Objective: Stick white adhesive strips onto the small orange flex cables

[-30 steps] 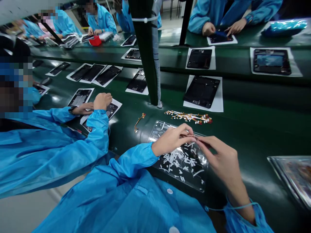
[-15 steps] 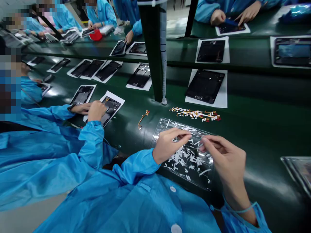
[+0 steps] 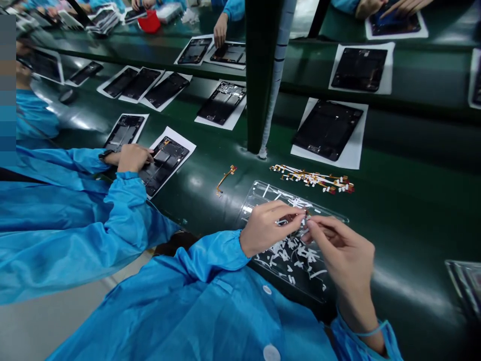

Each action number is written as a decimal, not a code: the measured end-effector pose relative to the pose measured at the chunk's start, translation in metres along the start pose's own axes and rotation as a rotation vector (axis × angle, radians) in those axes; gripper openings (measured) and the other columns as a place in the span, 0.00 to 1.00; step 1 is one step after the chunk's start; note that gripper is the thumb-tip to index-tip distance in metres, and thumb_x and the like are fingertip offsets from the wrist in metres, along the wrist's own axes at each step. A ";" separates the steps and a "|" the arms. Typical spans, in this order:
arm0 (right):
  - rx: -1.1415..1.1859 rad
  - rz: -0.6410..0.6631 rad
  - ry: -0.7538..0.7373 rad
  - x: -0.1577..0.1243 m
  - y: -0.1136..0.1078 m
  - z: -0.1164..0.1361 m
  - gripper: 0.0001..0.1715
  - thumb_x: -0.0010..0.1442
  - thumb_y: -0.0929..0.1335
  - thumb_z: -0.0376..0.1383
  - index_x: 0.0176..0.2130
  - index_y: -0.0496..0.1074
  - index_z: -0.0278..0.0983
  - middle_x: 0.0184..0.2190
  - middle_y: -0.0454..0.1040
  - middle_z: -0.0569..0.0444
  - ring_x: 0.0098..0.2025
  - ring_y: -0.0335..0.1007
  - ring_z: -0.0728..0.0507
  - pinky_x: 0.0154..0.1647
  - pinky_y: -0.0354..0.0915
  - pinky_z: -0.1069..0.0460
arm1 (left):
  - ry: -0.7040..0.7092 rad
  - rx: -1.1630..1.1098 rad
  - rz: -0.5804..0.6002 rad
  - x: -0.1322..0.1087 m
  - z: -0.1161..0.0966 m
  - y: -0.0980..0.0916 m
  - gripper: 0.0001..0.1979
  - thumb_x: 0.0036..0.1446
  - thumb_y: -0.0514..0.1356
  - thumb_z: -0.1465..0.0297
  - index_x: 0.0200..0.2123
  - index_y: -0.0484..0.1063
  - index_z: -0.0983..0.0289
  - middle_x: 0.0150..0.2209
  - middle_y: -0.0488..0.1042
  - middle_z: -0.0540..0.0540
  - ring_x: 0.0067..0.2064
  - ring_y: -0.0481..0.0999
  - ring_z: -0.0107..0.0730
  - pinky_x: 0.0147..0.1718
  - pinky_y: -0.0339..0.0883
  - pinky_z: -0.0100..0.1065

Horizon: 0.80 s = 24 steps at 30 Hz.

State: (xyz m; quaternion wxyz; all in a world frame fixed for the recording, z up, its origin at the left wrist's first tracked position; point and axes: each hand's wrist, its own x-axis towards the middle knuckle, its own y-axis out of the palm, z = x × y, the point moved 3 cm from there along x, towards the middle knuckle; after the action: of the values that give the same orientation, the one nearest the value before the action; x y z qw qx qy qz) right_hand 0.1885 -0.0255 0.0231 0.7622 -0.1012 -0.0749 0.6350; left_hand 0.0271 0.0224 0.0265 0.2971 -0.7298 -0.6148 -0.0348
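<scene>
The person's left hand [image 3: 271, 229] and right hand [image 3: 347, 255] are held close together above a clear plastic tray [image 3: 259, 193], which lies on the green counter [image 3: 203, 198] at the near side, right of centre. The left-hand fingers [image 3: 291, 213] and right-hand fingers [image 3: 319, 225] are curled inward and meet at their tips over the middle of the tray, in a closed pinch. A small pale item shows at the tips, but it is too small to identify, and whether either hand has firm hold of it cannot be told. Loose white strips [image 3: 291, 255] lie scattered in the tray beneath the hands. Just beyond the tray, a row of flexible ribbon cables [image 3: 311, 179] with orange and white tabs lies directly on the counter, not touching the tray. A single ribbon cable [image 3: 225, 179] lies apart to the left. A second tray [image 3: 466, 286] is partly in frame at the right edge. Further left, a co-worker's hand [image 3: 133, 158], with a blue sleeve [image 3: 124, 200], rests against the edge of a tablet back housing [image 3: 163, 165] lying on a white paper sheet [image 3: 180, 142]. More housings on paper sheets, such as the dark one at far right [image 3: 326, 129], lie in rows on either side of a dark green post [image 3: 259, 75].
</scene>
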 end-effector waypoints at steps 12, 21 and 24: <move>-0.034 0.068 0.039 0.000 -0.003 -0.003 0.10 0.60 0.74 0.43 0.39 0.79 0.41 0.25 0.76 0.57 0.25 0.73 0.48 0.28 0.72 0.53 | -0.063 -0.082 0.163 0.002 0.006 0.003 0.08 0.64 0.61 0.69 0.39 0.79 0.65 0.34 0.79 0.53 0.33 0.77 0.24 0.39 0.76 0.28; -0.011 0.060 0.152 0.003 -0.012 -0.016 0.14 0.60 0.73 0.47 0.37 0.77 0.40 0.21 0.72 0.58 0.22 0.69 0.48 0.23 0.66 0.53 | -0.182 -0.022 0.373 -0.001 0.027 0.012 0.05 0.59 0.61 0.73 0.37 0.77 0.65 0.35 0.77 0.51 0.34 0.75 0.26 0.38 0.72 0.30; -0.017 0.051 0.182 0.004 -0.017 -0.021 0.14 0.59 0.73 0.47 0.37 0.77 0.39 0.22 0.71 0.58 0.22 0.66 0.50 0.21 0.63 0.55 | -0.218 -0.003 0.469 -0.005 0.037 0.012 0.11 0.59 0.59 0.76 0.43 0.78 0.64 0.39 0.79 0.53 0.38 0.76 0.29 0.42 0.72 0.33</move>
State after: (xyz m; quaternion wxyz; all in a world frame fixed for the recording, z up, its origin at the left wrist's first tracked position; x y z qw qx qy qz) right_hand 0.2103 -0.0254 0.0073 0.7487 -0.1670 -0.0081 0.6415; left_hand 0.0251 0.0352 -0.0104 0.2279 -0.8524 -0.4569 0.1130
